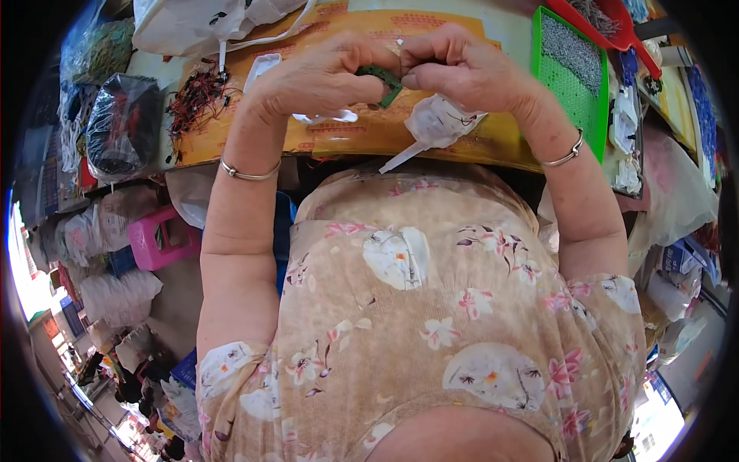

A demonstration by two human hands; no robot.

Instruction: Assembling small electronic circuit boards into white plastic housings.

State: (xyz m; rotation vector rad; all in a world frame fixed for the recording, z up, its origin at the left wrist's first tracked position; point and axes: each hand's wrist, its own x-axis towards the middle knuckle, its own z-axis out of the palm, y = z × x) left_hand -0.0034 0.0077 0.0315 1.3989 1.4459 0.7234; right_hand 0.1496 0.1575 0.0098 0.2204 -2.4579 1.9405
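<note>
Currently cataloguing | small green part (pixel 382 82): pinched above the desk (pixel 346 135) between both hands | left hand (pixel 323 77), right hand (pixel 462 73): fingers closing on it | judging it light, stiff, small; gripping its ends.

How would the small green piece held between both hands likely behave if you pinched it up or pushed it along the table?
The green piece looks flat and thin, so it would probably slide, not roll. It keeps a straight edge between the left hand and right hand, suggesting it is fairly stiff. Being small enough for the fingers to hide most of it, it is likely light.
</note>
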